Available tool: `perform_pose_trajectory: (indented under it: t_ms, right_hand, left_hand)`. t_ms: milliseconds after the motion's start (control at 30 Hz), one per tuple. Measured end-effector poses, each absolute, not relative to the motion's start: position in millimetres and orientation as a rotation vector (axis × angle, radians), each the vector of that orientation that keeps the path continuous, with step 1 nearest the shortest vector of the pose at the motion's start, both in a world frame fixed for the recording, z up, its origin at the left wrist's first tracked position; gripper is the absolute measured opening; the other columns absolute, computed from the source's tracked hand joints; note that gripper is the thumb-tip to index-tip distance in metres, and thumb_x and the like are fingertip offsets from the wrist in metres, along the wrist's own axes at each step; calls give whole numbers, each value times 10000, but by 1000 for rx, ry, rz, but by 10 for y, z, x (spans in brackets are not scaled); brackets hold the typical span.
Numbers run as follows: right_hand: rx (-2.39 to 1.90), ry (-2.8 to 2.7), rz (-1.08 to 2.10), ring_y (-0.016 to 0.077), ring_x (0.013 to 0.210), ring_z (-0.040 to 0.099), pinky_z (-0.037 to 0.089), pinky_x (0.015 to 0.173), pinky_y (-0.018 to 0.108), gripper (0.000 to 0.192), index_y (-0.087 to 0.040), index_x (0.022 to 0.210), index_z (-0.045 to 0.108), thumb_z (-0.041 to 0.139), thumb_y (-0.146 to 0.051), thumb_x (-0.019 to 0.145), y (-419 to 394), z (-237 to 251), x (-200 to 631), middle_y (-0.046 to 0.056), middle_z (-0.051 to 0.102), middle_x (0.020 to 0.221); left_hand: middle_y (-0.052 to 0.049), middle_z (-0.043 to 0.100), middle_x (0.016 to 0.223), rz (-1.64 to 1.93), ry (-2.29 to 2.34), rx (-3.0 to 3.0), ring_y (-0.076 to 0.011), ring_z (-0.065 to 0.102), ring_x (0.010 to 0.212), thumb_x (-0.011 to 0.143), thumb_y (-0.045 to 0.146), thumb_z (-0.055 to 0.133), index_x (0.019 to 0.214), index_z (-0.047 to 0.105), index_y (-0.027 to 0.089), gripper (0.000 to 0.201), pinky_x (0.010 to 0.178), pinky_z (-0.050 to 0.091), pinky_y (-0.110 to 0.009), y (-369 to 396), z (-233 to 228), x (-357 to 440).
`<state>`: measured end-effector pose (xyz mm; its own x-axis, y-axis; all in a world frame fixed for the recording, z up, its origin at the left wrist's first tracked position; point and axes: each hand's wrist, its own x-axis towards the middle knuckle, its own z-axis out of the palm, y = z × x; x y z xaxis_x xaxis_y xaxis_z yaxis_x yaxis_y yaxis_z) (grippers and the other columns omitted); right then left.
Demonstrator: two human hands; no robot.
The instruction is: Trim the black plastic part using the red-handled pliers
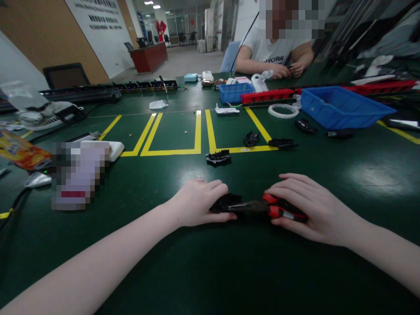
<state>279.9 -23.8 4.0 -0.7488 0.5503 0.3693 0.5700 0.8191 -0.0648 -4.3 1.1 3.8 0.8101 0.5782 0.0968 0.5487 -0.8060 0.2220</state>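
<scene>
I have the left hand (203,202) clenched on the black part (226,202), fingers over its upper edge and thumb along the lower, just above the table (210,271) or resting on it; I cannot tell which. The right hand (305,208) grasps the pliers (273,212) by their red handles, the nose pointing left and overlapping the part's near side. Whether the tips bite on it, I cannot tell. For good work, I judge that the left hand should brace the part firmly, thumb clear of the nose. I would seat the tips squarely, squeeze evenly and apply force in line with the tool; twisting could crack thin plastic. A similar piece (218,157) lies beyond, well clear of the tool.
</scene>
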Motion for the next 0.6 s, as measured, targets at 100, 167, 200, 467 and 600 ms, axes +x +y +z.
perform_pose_trajectory:
  t_ms: [100,167,200,467,600]
  right_hand:
    - [-847,-2658,-97,236,908,645,465,900,471,389,-186,1132,545,607,-395,809,-240,31,2791,87,683,986]
    - [-858,-2669,-102,236,906,643,456,898,468,387,-186,1128,547,606,-399,810,-241,28,2787,85,684,987]
    - [-863,-2671,-102,235,905,642,452,897,465,385,-187,1126,549,604,-400,810,-241,27,2785,84,685,989]
    - [-858,-2693,-163,234,879,635,425,881,448,386,-184,1121,563,590,-426,821,-260,35,2759,83,691,983]
    - [-857,-2713,-188,233,875,632,427,875,454,397,-170,1120,558,594,-430,823,-259,23,2747,88,684,985]
  left_hand:
    - [4,593,831,239,879,2816,-133,527,637,877,582,469,929,505,195,392,582,360,-261,11,36,-39]
    - [1,595,847,230,888,2823,-133,532,644,874,582,474,939,509,195,394,584,361,-262,10,36,-38]
    - [0,596,854,223,894,2825,-133,535,648,875,582,474,944,510,194,396,585,363,-262,9,36,-38]
    - [-2,602,869,206,879,2825,-137,549,666,886,583,459,967,511,195,400,600,376,-265,7,47,-35]
    - [2,599,864,199,880,2834,-142,543,658,883,593,454,961,508,197,407,593,365,-269,16,43,-36]
